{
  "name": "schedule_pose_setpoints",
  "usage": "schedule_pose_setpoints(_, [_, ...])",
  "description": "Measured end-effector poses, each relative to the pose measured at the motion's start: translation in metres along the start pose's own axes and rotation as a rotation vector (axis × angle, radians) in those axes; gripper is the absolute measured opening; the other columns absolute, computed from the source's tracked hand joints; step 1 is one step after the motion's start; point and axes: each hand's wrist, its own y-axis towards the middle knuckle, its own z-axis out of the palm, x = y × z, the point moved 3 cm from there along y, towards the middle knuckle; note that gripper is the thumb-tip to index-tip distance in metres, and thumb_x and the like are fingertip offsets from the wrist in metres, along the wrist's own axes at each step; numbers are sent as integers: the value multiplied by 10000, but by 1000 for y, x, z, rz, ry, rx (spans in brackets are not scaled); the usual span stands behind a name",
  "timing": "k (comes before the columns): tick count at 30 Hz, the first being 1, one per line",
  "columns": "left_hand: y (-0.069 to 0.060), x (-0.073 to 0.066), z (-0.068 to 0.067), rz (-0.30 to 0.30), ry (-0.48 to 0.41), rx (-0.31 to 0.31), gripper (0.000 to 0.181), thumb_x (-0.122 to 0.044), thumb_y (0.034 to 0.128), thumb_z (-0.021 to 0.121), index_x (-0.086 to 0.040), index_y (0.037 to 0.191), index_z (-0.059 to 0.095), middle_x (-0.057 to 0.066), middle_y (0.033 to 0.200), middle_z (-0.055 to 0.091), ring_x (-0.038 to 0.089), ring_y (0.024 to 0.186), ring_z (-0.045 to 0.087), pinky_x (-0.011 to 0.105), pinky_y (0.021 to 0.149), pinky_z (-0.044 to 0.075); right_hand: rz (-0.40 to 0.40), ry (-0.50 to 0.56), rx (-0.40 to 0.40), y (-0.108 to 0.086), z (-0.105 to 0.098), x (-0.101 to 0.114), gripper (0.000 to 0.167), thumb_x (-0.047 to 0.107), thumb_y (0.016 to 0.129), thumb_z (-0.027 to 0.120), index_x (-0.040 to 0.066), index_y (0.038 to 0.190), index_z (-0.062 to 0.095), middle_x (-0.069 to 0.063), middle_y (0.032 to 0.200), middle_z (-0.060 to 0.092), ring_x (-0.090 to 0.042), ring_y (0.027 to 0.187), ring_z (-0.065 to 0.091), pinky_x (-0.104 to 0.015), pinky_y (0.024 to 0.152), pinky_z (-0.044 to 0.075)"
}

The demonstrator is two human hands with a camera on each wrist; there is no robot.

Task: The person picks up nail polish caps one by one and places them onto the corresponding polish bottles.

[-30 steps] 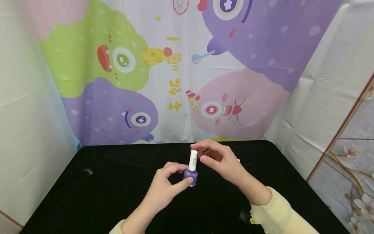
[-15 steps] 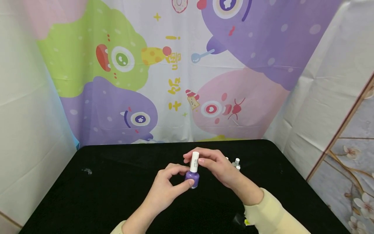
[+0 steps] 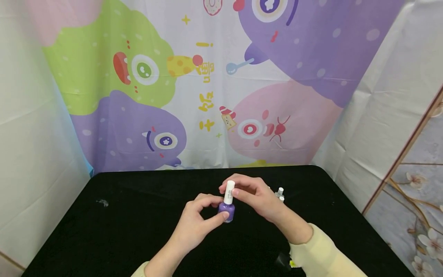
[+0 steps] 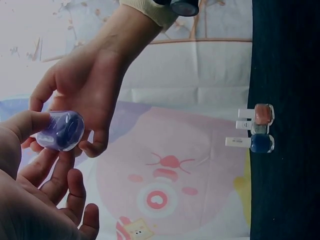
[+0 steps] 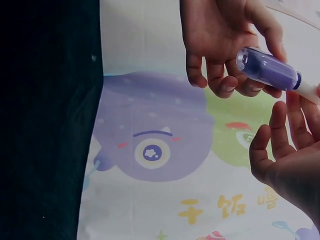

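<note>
A purple nail polish bottle [image 3: 225, 209] with a tall white cap [image 3: 229, 191] is held upright above the black table. My left hand [image 3: 197, 221] grips its glass body between thumb and fingers. The thumb and fingers of my right hand [image 3: 257, 198] pinch the white cap from the right. From below, the left wrist view shows the glass base of the purple bottle [image 4: 62, 131], hiding the cap. In the right wrist view, the cap [image 5: 307, 91] sits on the bottle's neck, near my right fingertips.
Several more nail polish bottles stand behind my right hand; the left wrist view shows an orange-brown one [image 4: 263, 114], a clear one [image 4: 260, 127] and a blue one [image 4: 261, 143]. A dark object [image 3: 283, 261] lies by my right sleeve. A patterned curtain [image 3: 214, 84] hangs behind the table.
My right hand has moved left and down from beside the cap to pinch it, uncovering the bottles behind. The left hand and the purple bottle have barely moved.
</note>
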Motion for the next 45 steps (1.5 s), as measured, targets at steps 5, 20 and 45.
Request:
schedule_pose_setpoints(5, [1, 1, 0, -13, 9, -2, 220, -224, 802, 739, -185, 1014, 694, -53, 939, 658, 224, 935, 560, 326, 839, 419, -17, -85, -21, -1, 0, 2, 202, 74, 955, 496, -55, 1076, 593, -132, 1089, 578, -190, 942, 589, -336, 820, 505])
schedule_pose_setpoints(20, [2, -2, 0, -36, 4, -22, 208, -235, 792, 748, -232, 993, 692, -104, 928, 656, 235, 947, 557, 333, 835, 420, -67, -257, -120, 0, -2, 3, 119, 70, 901, 596, 41, 1003, 651, -102, 996, 644, -169, 857, 592, -319, 757, 490])
schedule_pose_setpoints(45, [1, 0, 3, -60, 41, -87, 231, -226, 761, 780, -266, 972, 695, -151, 932, 656, 140, 949, 547, 326, 838, 411, 68, -299, -276, 2, 3, 0, 140, 142, 816, 708, 70, 892, 614, 24, 866, 602, -166, 782, 562, -316, 740, 463])
